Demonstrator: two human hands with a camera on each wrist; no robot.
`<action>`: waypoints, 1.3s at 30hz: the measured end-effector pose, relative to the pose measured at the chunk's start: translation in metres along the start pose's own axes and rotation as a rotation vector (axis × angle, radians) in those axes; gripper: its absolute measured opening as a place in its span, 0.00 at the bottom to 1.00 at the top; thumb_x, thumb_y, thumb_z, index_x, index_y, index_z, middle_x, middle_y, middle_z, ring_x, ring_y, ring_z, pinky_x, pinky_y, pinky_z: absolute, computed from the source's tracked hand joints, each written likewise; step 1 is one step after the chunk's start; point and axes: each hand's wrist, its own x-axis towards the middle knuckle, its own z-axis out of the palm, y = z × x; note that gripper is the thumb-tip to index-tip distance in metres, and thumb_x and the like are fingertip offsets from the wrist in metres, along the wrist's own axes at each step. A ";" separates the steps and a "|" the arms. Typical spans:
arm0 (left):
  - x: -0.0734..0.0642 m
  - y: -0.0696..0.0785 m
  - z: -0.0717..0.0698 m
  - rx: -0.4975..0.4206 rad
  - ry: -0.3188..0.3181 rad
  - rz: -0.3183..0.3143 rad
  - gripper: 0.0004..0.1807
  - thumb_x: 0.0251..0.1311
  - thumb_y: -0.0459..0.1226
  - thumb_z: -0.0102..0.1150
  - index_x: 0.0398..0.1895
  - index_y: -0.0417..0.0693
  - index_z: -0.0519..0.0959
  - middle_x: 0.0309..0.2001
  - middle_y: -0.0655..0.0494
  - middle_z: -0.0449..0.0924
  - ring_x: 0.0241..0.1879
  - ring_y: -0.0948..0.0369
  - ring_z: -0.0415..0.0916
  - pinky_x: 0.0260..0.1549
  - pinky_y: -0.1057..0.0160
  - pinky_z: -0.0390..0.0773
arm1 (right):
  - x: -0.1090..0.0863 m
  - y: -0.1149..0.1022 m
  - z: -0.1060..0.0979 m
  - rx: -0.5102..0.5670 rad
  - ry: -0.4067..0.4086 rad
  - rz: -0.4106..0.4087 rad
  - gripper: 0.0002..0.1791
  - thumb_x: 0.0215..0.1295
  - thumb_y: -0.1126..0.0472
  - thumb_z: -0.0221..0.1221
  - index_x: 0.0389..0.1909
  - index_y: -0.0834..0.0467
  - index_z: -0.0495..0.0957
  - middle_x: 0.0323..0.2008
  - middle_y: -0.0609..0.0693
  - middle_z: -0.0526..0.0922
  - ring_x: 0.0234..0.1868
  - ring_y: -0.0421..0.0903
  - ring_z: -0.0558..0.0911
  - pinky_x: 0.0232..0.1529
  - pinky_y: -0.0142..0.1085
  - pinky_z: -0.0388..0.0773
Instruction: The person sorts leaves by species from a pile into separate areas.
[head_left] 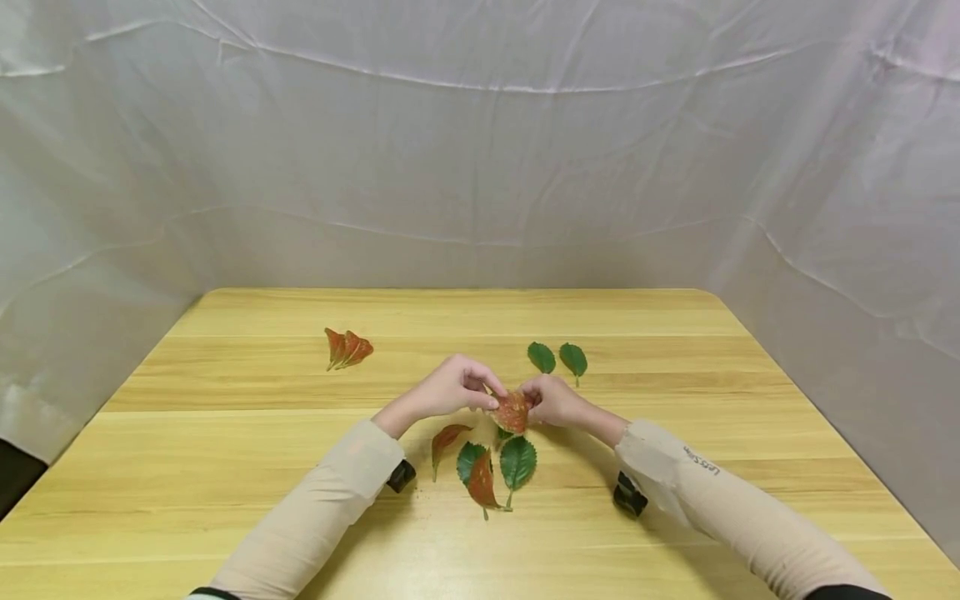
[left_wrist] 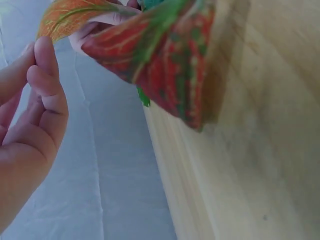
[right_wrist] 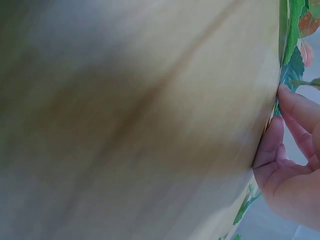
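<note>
A red leaf (head_left: 512, 414) with pale veins is between the two hands above the table. The left hand (head_left: 467, 386) pinches its edge between thumb and fingertips; in the left wrist view this leaf (left_wrist: 67, 20) looks orange. My right hand (head_left: 553, 402) has curled fingers at the leaf's other side, by its stem. In the right wrist view a dark green leaf (right_wrist: 294, 70) shows at those fingertips, partly hidden. Below the hands, a curved red leaf (head_left: 482, 481) lies over a green leaf (head_left: 468, 458), beside another green leaf (head_left: 518, 462) and a red leaf (head_left: 447, 439).
Overlapping red leaves (head_left: 349, 348) lie at the back left of the wooden table (head_left: 262, 475). Two separate green leaves, one left (head_left: 541, 357) and one right (head_left: 573, 358), lie just beyond the right hand. A pale cloth (head_left: 480, 167) hangs around the table.
</note>
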 end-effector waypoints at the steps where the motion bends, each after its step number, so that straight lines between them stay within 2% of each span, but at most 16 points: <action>1: 0.001 -0.001 0.000 -0.011 0.019 -0.013 0.05 0.51 0.25 0.58 0.32 0.31 0.80 0.29 0.45 0.80 0.26 0.48 0.77 0.28 0.50 0.76 | 0.000 0.000 0.000 0.003 -0.001 0.001 0.10 0.41 0.80 0.56 0.24 0.65 0.77 0.15 0.48 0.75 0.13 0.37 0.68 0.14 0.28 0.69; 6: 0.002 -0.002 0.002 -0.032 0.091 -0.071 0.06 0.51 0.27 0.59 0.33 0.31 0.80 0.31 0.45 0.81 0.28 0.54 0.78 0.31 0.58 0.77 | 0.001 0.001 0.001 0.012 0.005 0.030 0.08 0.44 0.76 0.61 0.29 0.67 0.79 0.17 0.49 0.77 0.13 0.37 0.70 0.15 0.29 0.71; 9: 0.002 -0.002 0.001 -0.044 0.103 -0.112 0.10 0.50 0.28 0.61 0.37 0.33 0.80 0.32 0.45 0.81 0.30 0.50 0.78 0.31 0.60 0.77 | 0.001 0.001 0.001 0.020 0.009 0.058 0.07 0.45 0.75 0.62 0.29 0.67 0.79 0.18 0.49 0.78 0.14 0.38 0.71 0.16 0.29 0.71; 13: 0.001 -0.002 0.000 -0.088 0.101 -0.140 0.15 0.47 0.27 0.63 0.41 0.34 0.78 0.33 0.43 0.80 0.33 0.46 0.78 0.33 0.60 0.78 | 0.000 -0.002 0.001 0.036 0.020 0.075 0.06 0.43 0.73 0.65 0.22 0.66 0.76 0.16 0.47 0.75 0.14 0.37 0.69 0.16 0.29 0.71; 17: 0.001 -0.001 0.000 -0.108 0.129 -0.143 0.16 0.47 0.27 0.64 0.42 0.34 0.78 0.33 0.43 0.80 0.30 0.54 0.79 0.32 0.58 0.78 | 0.000 -0.003 0.001 0.049 0.026 0.071 0.10 0.42 0.72 0.66 0.17 0.64 0.72 0.16 0.46 0.72 0.13 0.37 0.68 0.15 0.28 0.68; 20: 0.002 0.000 0.000 -0.105 0.162 -0.153 0.15 0.47 0.26 0.63 0.41 0.34 0.78 0.31 0.43 0.80 0.28 0.59 0.78 0.26 0.58 0.75 | 0.000 -0.002 0.001 0.051 0.021 0.070 0.10 0.43 0.71 0.66 0.17 0.64 0.72 0.16 0.46 0.72 0.13 0.37 0.68 0.15 0.28 0.68; 25: 0.001 0.002 0.000 -0.073 0.226 -0.149 0.12 0.46 0.24 0.62 0.38 0.32 0.80 0.34 0.44 0.80 0.28 0.60 0.78 0.28 0.61 0.77 | -0.001 -0.003 0.001 0.063 0.012 0.087 0.10 0.43 0.71 0.66 0.19 0.63 0.72 0.16 0.46 0.72 0.14 0.37 0.69 0.16 0.29 0.69; 29: 0.000 0.000 -0.003 -0.097 0.258 -0.146 0.10 0.48 0.24 0.60 0.37 0.30 0.80 0.37 0.42 0.80 0.30 0.59 0.78 0.32 0.61 0.78 | -0.001 -0.002 0.002 0.078 0.003 0.072 0.09 0.44 0.71 0.66 0.20 0.64 0.73 0.16 0.47 0.72 0.13 0.37 0.68 0.15 0.28 0.68; 34: -0.003 -0.002 -0.006 -0.131 0.275 -0.121 0.06 0.50 0.23 0.58 0.33 0.28 0.79 0.33 0.43 0.80 0.30 0.59 0.78 0.36 0.54 0.76 | 0.000 -0.001 0.002 0.089 -0.007 0.029 0.06 0.45 0.72 0.65 0.23 0.67 0.76 0.22 0.52 0.78 0.14 0.36 0.67 0.15 0.27 0.66; 37: -0.004 -0.002 -0.007 -0.128 0.268 -0.105 0.04 0.52 0.22 0.55 0.30 0.27 0.79 0.30 0.45 0.80 0.29 0.60 0.77 0.36 0.52 0.76 | 0.000 -0.001 0.002 0.081 -0.009 0.012 0.06 0.46 0.72 0.65 0.26 0.68 0.78 0.21 0.51 0.78 0.14 0.36 0.66 0.15 0.27 0.65; 39: -0.005 -0.003 -0.007 -0.120 0.257 -0.100 0.04 0.52 0.21 0.54 0.30 0.27 0.78 0.30 0.45 0.80 0.28 0.60 0.77 0.35 0.54 0.76 | 0.000 -0.001 0.002 0.077 -0.010 0.006 0.08 0.45 0.72 0.65 0.29 0.67 0.79 0.17 0.49 0.74 0.15 0.36 0.66 0.15 0.27 0.64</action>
